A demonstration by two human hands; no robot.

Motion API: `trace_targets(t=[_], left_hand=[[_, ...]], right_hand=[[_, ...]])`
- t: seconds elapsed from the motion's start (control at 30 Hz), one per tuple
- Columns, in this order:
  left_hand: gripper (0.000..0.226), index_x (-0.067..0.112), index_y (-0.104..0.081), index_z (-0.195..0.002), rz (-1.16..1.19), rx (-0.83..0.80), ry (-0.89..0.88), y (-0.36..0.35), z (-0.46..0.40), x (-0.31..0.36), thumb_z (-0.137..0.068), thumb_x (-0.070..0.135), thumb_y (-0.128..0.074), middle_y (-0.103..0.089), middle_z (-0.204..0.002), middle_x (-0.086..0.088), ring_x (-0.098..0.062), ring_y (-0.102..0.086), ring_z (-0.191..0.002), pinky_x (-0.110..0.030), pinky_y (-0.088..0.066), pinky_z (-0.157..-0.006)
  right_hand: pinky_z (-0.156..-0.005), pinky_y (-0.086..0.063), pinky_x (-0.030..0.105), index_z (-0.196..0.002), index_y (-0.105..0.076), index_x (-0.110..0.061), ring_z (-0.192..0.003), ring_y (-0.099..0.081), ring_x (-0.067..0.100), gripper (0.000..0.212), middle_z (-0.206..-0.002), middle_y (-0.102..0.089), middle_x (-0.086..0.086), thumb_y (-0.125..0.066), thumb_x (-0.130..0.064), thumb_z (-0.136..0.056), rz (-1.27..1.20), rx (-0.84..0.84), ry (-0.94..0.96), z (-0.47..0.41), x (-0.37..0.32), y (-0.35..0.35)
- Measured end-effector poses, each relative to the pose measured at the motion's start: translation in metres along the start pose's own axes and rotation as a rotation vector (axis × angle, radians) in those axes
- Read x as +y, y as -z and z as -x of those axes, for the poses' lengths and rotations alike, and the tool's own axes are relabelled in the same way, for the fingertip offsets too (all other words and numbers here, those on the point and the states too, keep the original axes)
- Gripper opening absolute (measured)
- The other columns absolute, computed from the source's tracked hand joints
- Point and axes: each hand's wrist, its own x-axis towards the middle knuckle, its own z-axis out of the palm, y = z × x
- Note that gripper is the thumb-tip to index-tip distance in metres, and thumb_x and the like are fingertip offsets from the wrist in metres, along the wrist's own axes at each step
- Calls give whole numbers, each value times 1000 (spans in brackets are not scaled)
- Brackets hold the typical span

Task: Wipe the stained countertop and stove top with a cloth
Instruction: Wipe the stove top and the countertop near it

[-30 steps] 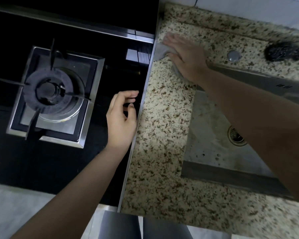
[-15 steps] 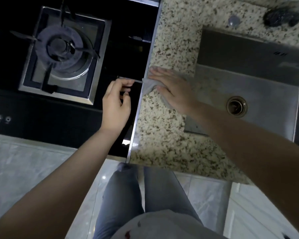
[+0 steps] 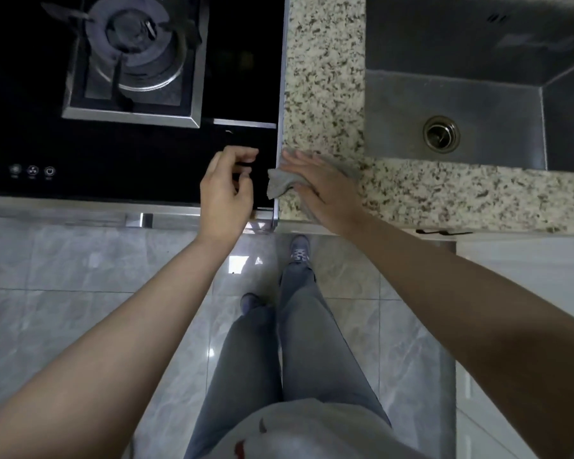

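Cloth [image 3: 280, 187] under flat right hand [image 3: 322, 185], fingers spread, at stove [image 3: 146, 154] edge. Left hand [image 3: 227, 190] loosely curled, holding nothing. Keep palm pressure even, wipe counter [image 3: 325, 77] strip beside stove fully.

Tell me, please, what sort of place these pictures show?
Most likely a home kitchen: a gas burner on a black stove top, a speckled stone countertop and a steel sink with a drain.
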Motion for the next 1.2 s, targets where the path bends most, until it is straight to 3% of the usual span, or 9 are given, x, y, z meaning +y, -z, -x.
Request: trace_targets(t=[0.4,0.47,0.53,0.63,0.73,0.87,0.97,1.07,1.2], left_hand=[[41,12,-62,-121,43,-31,69,-3,52,9,-91,-10,-44,-63,-120,-7,-12,-64,-102,-15,-50,-89],[41,11,-62,-121,55,13,81,-1,57,12,-91,-10,-44,-64,-120,-9,-14,-64,-103,-16,-50,-89],[40,10,-62,-120,59,55,100,-1,61,19,-91,-10,-43,-64,-119,-11,-15,-65,-102,-13,-49,-87],[38,13,-62,-119,51,77,134,-5,71,30,-93,-8,-44,-64,-120,-10,-16,-65,-103,-11,-48,-83],[34,14,-61,-126,-19,95,189,-7,83,39,-98,1,-47,-62,-126,-5,-12,-61,-106,-18,-47,-90],[31,21,-61,-132,-24,-33,479,-13,93,56,-105,29,-46,-60,-124,5,-11,-54,-110,-23,-39,-94],[29,20,-65,-118,310,-107,681,-21,100,66,-104,40,-49,-67,-119,1,-22,-63,-114,-38,-49,-103],[25,10,-65,-115,639,-23,760,-21,104,72,-102,30,-58,-71,-110,-6,-21,-69,-100,-28,-60,-82],[10,11,-63,-101,656,74,721,-11,101,71,-101,20,-60,-69,-101,-11,-22,-68,-90,-27,-61,-70]], right_hand=[[-124,-24,22,-142,-60,-13,-141,-45,4,38,-147,-58,-3,-50,-10,-105,-182,75,-188,73,-29,-28],[-108,-38,14,-131,-65,-14,-118,-56,-9,29,-126,-68,-8,-50,-10,-107,-405,47,-336,80,-38,-20],[-85,-48,19,-118,-66,-11,-90,-65,-6,19,-101,-71,-6,-51,-9,-107,-891,35,-577,81,-45,-10],[-84,-57,33,-135,-63,-8,-94,-72,19,35,-114,-73,9,-53,-24,-105,-1496,-38,-880,88,-46,6],[-87,-60,31,-114,-75,-8,-95,-73,22,35,-105,-76,8,-52,-33,-103,-1697,-44,-899,101,-47,17],[-94,-55,36,-102,-80,-12,-96,-71,23,38,-104,-76,7,-56,-42,-101,-1747,22,-858,108,-61,30],[-95,-55,39,-103,-81,-11,-98,-73,25,51,-108,-76,10,-52,-53,-100,-1765,20,-852,107,-72,38],[-104,-52,43,-119,-74,-9,-105,-70,28,54,-116,-72,14,-58,-56,-96,-1726,-52,-832,102,-81,41],[-102,-49,40,-101,-79,-11,-95,-70,26,33,-104,-74,12,-60,-37,-98,-1551,-105,-797,88,-90,37]])
